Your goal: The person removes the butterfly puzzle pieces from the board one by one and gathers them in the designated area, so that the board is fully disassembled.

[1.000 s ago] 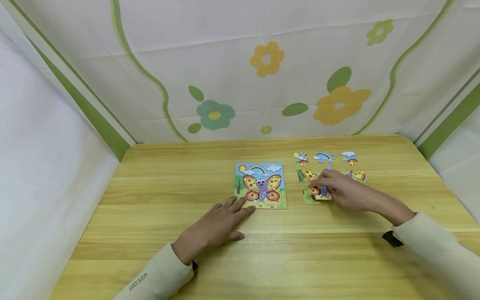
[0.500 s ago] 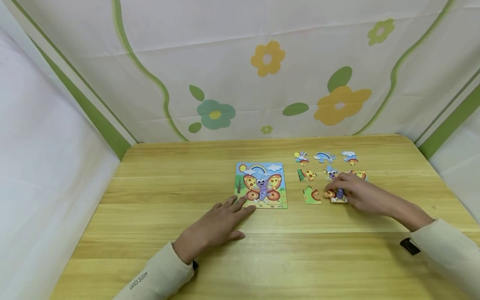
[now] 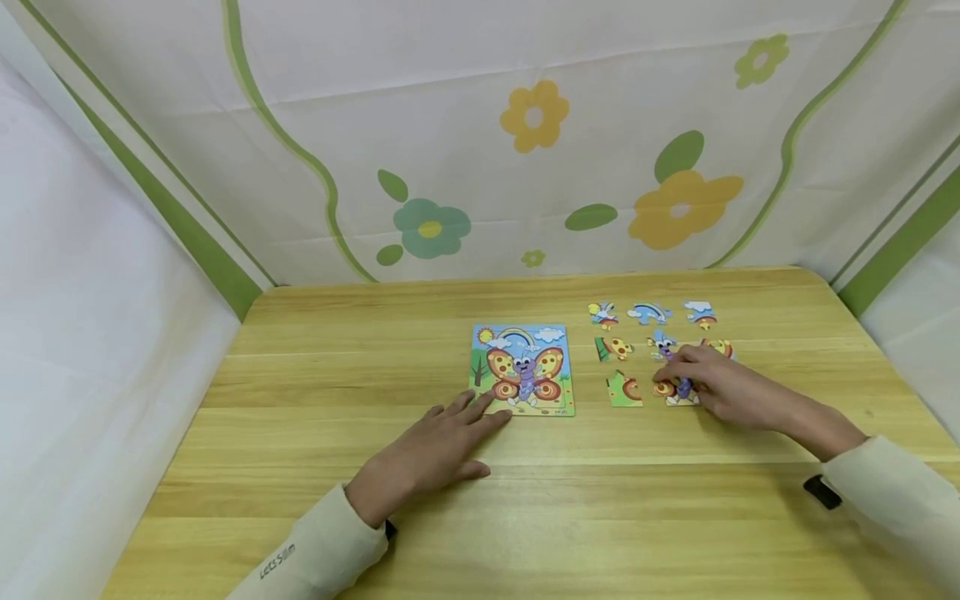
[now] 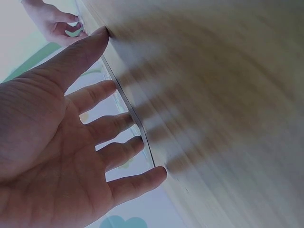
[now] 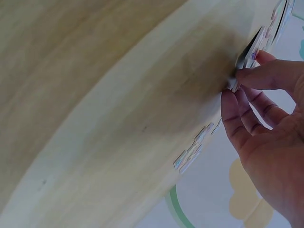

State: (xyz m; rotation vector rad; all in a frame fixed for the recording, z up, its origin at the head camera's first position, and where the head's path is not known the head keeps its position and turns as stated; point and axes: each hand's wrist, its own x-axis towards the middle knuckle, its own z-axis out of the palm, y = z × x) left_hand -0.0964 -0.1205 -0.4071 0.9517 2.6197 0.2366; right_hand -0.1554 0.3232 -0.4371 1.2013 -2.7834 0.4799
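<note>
In the head view my left hand (image 3: 427, 454) lies with fingers spread, its fingertips on the lower left of a butterfly puzzle board (image 3: 558, 404). The left wrist view shows those fingers (image 4: 114, 128) straight along the board's edge. My right hand (image 3: 723, 387) pinches a puzzle piece (image 3: 682, 393) printed with the butterfly's lower body. Seen from the right wrist, that piece (image 5: 248, 56) is tilted, one edge off the table, between thumb and fingers. Close by lie a green corner piece (image 3: 623, 390), the butterfly-face piece (image 3: 662, 344) and a wing piece (image 3: 722, 347), partly covered by the hand.
Further back are a sun piece (image 3: 602, 315), a rainbow piece (image 3: 649, 314) and a cloud piece (image 3: 700, 312). A yellow wing piece (image 3: 615, 349) lies right of the board. Behind the wooden table (image 3: 330, 358) hangs a flowered white cloth (image 3: 480, 175).
My right hand has moved right with the lower-body piece, away from the green corner piece and from over the butterfly-face piece. In the last half second it has shifted only slightly. My left hand stays put.
</note>
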